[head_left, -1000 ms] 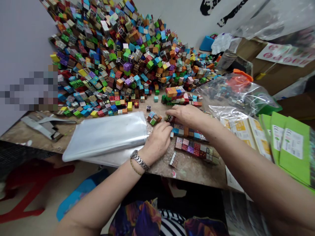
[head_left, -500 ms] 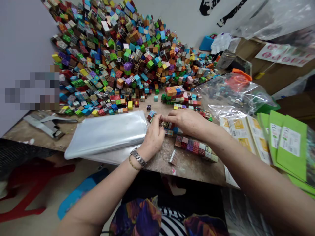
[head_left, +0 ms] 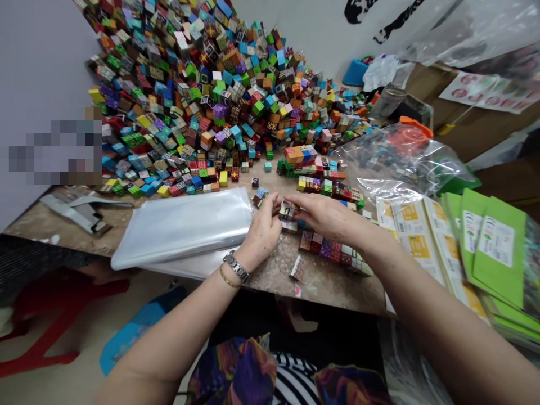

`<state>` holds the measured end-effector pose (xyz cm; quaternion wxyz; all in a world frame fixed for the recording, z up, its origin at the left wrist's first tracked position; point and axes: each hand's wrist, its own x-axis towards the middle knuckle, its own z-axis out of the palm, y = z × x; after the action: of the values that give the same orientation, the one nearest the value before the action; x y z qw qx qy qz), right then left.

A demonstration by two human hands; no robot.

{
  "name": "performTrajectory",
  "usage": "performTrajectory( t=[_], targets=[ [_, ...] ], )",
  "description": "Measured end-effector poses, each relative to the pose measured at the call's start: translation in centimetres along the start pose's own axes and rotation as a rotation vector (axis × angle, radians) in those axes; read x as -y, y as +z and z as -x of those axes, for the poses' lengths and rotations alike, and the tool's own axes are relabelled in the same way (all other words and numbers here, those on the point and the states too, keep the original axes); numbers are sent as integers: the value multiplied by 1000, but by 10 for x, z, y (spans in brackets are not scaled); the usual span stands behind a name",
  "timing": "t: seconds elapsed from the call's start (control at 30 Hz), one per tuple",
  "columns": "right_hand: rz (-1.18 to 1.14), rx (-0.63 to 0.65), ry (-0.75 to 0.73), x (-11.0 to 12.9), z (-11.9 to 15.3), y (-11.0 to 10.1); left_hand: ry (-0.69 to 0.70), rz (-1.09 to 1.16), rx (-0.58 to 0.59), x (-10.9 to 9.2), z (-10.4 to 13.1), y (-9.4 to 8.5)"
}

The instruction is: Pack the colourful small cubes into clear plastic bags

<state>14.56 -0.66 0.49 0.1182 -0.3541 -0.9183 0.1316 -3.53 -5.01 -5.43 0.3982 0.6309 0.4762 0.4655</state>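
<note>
Near the middle of the table, my left hand (head_left: 266, 226) rests beside a small group of patterned cubes (head_left: 288, 211), its fingers bent close together; whether it holds anything is hidden. My right hand (head_left: 323, 215) reaches over the right side of these cubes, palm down, fingers stretched out and holding nothing I can see. A row of red, purple and white cubes (head_left: 333, 252) lies below my right hand. One brown and white block (head_left: 296, 268) sits alone near the front edge. More cube rows (head_left: 310, 184) stand just behind my right hand.
A huge pile of colourful cubes (head_left: 202, 101) covers the back. Clear plastic sleeves (head_left: 185, 228) lie left of my hands, beside a metal tool (head_left: 78, 214). At the right are sticker sheets (head_left: 415, 236), green packets (head_left: 500, 242) and a clear bag (head_left: 388, 157).
My right hand has shifted slightly right and down, away from my left fingertips, uncovering more of the cubes between the hands. My left hand has barely moved.
</note>
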Motion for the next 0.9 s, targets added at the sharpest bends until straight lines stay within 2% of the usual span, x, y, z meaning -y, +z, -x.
performTrajectory(
  t=[0.33, 0.63, 0.77, 0.9],
  targets=[
    [-69, -42, -61, -5, 2, 5, 5, -47, -3, -4, -2, 2],
    [-123, -39, 5, 1, 4, 2, 41, -128, 14, -5, -1, -1],
    [-22, -63, 51, 8, 11, -6, 82, -195, 3, -3, 1, -1],
    [133, -75, 146, 26, 26, -10, 152, -267, -12, -2, 3, 1]
  ],
)
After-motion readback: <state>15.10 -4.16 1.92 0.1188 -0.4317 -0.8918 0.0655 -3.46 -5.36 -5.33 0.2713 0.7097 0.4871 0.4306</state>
